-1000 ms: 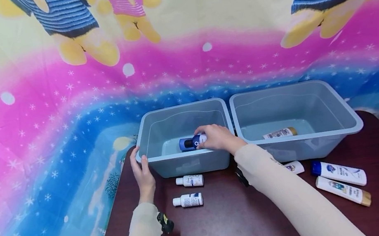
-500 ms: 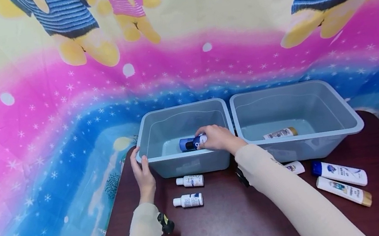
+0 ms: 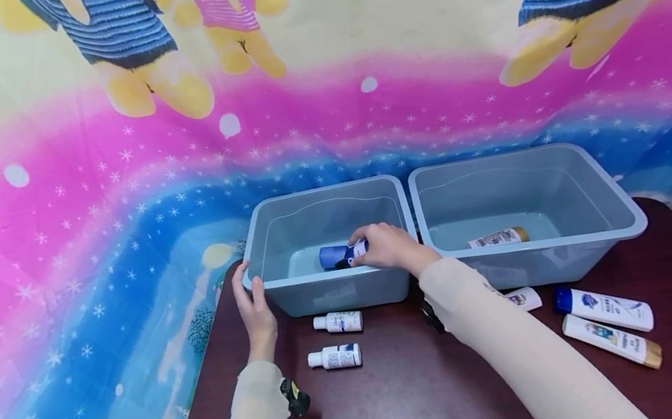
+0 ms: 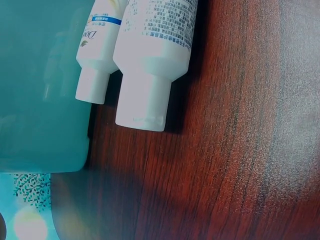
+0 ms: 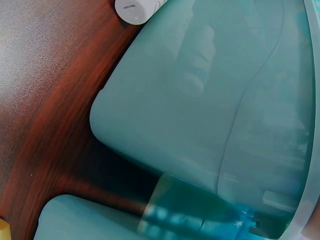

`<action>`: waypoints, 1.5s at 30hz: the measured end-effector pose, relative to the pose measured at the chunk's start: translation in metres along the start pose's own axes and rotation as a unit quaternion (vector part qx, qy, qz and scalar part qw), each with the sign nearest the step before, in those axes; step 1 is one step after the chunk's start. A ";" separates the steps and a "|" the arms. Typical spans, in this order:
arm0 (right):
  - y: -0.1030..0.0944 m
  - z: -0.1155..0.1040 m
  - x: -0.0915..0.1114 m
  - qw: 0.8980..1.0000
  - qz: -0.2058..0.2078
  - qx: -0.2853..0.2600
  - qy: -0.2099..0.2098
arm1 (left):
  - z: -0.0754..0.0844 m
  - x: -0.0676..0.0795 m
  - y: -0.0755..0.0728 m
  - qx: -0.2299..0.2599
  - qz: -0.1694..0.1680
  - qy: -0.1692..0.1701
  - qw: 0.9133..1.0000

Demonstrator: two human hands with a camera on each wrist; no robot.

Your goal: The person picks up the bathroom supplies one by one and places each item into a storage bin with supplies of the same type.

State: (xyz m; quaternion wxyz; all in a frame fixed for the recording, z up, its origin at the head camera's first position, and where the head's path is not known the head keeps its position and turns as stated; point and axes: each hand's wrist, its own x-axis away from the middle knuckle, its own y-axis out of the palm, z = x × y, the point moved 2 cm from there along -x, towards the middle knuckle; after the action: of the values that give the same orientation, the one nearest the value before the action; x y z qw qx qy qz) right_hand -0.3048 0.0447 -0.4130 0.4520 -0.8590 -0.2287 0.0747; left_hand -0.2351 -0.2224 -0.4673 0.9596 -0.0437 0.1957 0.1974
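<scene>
In the head view my right hand (image 3: pixel 385 244) reaches over the front rim of the left grey-blue bin (image 3: pixel 342 291). It holds a dark blue bottle (image 3: pixel 334 256) with a lighter blue end, lying on its side inside the bin; the fingers hide part of its label. My left hand (image 3: pixel 257 319) rests on that bin's front-left corner, thumb and fingers spread and fairly straight. Two small white bottles, one (image 3: pixel 339 323) close to the bin and one (image 3: pixel 335 357) nearer me, lie below it on the table. Both hands are out of the wrist views, save a sliver at each edge.
The right bin (image 3: pixel 538 261) stands beside the left one, with a gold-capped bottle (image 3: pixel 494 238) inside. On the brown table (image 3: pixel 396 407) to the right lie a blue-capped white bottle (image 3: pixel 606 307), a gold-capped one (image 3: pixel 612 341) and another white bottle (image 3: pixel 524 299), partly behind my right sleeve.
The blue bottle has turned a little in my right hand, its black patch rolling downward toward the front rim. My left hand stays at the bin's corner.
</scene>
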 end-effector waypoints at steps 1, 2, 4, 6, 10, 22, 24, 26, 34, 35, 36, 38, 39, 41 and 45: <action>0.000 0.000 0.000 1.000 0.000 -0.002 -0.001 | 0.000 0.000 0.000 0.000 0.000 0.000 1.000; 0.000 0.000 0.000 1.000 0.000 -0.005 -0.003 | 0.000 0.000 0.000 0.000 0.000 -0.001 1.000; 0.000 0.000 0.001 1.000 0.003 -0.010 -0.009 | 0.000 0.000 0.000 0.000 -0.001 -0.001 1.000; 0.000 -0.001 0.001 1.000 0.008 -0.012 -0.016 | 0.001 0.001 0.000 0.002 -0.002 -0.001 1.000; 0.000 -0.001 0.001 0.999 0.021 -0.016 -0.020 | 0.000 0.000 0.000 0.008 -0.002 -0.001 1.000; -0.003 -0.004 0.005 0.997 0.070 -0.025 -0.029 | -0.001 0.000 0.000 0.000 0.001 -0.003 1.000; -0.003 -0.004 0.006 0.996 0.078 -0.025 -0.033 | -0.001 -0.001 0.000 0.001 0.001 -0.002 1.000; -0.003 -0.005 0.008 0.995 0.087 -0.026 -0.038 | 0.000 -0.001 0.000 0.002 0.001 0.000 1.000; -0.005 -0.007 0.016 0.992 0.113 -0.038 -0.051 | 0.000 0.000 0.000 -0.001 0.000 0.005 1.000; -0.005 -0.007 0.017 0.991 0.117 -0.039 -0.053 | 0.000 0.000 0.000 -0.001 -0.001 0.004 1.000; -0.005 -0.008 0.019 0.990 0.122 -0.042 -0.057 | 0.000 0.000 0.000 -0.001 -0.001 0.003 1.000; -0.006 -0.008 0.022 0.988 0.131 -0.045 -0.062 | 0.000 0.001 0.000 0.000 -0.002 0.003 1.000; -0.006 -0.009 0.023 0.988 0.135 -0.046 -0.065 | 0.000 0.000 0.000 0.001 -0.002 0.002 1.000; -0.006 -0.010 0.026 0.986 0.144 -0.047 -0.071 | 0.000 0.000 0.000 0.005 -0.003 0.001 1.000; -0.005 -0.014 0.031 0.981 0.165 -0.048 -0.086 | 0.000 0.000 -0.001 0.013 -0.005 -0.002 1.000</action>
State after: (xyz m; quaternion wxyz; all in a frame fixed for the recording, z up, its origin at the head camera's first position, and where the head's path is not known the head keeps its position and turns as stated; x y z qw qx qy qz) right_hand -0.2745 0.0509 -0.3982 0.3707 -0.8958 -0.1254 0.2106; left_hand -0.2349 -0.2230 -0.4675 0.9614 -0.0316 0.1963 0.1900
